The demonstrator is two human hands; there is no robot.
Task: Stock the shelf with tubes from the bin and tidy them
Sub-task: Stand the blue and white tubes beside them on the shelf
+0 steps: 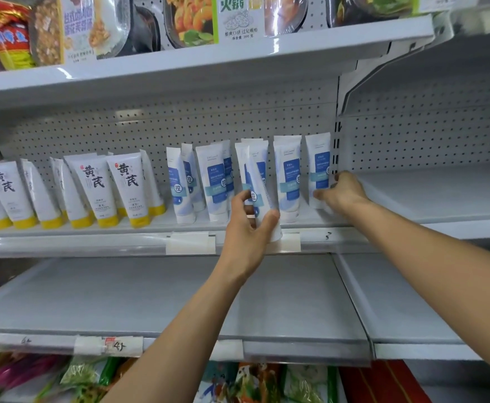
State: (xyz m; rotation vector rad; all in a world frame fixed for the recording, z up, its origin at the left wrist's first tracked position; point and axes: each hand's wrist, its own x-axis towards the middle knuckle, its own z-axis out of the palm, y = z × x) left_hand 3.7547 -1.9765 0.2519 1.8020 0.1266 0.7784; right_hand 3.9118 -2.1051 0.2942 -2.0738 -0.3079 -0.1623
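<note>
Blue-label tube (259,181) in my left hand (246,228): smooth plastic, soft sheen. End tube (319,167) in my right hand (342,190) alike. Shelf (121,292): painted metal, semi-gloss. Price strip (92,242): clear glossy plastic.

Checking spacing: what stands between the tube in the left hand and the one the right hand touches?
In the head view, two upright blue-label tubes, one behind the other, stand there.

I count about seven yellow-capped tubes (92,187) and nine blue-labelled tubes (214,184).

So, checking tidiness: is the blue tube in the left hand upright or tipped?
Tipped: the blue tube in the left hand slants, top leaning left.
</note>
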